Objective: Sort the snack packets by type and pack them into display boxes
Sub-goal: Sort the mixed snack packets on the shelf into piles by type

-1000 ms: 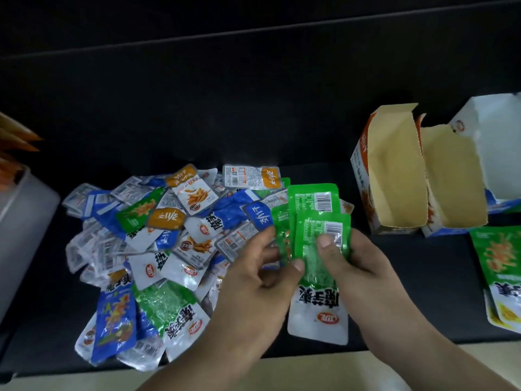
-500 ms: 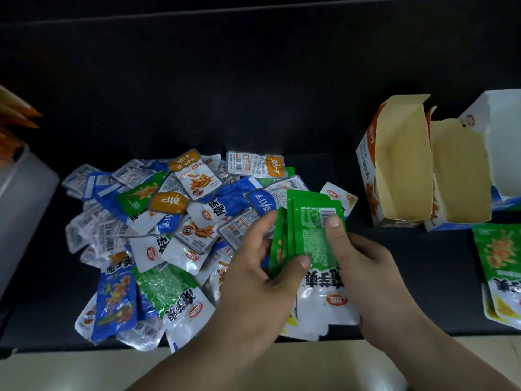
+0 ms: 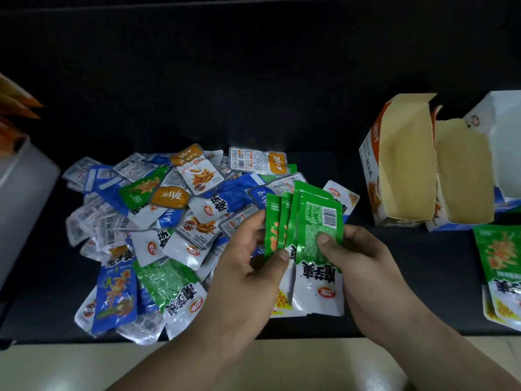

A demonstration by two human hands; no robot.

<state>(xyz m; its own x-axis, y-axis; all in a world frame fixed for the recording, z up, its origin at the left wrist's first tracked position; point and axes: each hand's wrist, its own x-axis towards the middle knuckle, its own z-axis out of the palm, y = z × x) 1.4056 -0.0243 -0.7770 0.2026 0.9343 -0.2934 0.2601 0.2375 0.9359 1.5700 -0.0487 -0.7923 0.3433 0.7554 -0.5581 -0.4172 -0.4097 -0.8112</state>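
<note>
- While held up at frame centre, a fanned stack of green packets (image 3: 311, 221) is pinched by both hands: the left hand (image 3: 248, 266) has its thumb on the lower left edge, and the right hand (image 3: 363, 258) has its thumb on the front packet.
- Mixed packet pile (image 3: 158, 221) lies centre-left on the black table (image 3: 408, 277).
- Open orange box (image 3: 400, 165) and white-blue box (image 3: 504, 136) stand side by side, upper right.
- More green packets (image 3: 499, 263) lie flat at the right edge.

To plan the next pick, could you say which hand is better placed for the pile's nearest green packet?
Probably the left hand, beside the pile near that green packet; the right hand pinches the green stack farther off.
</note>
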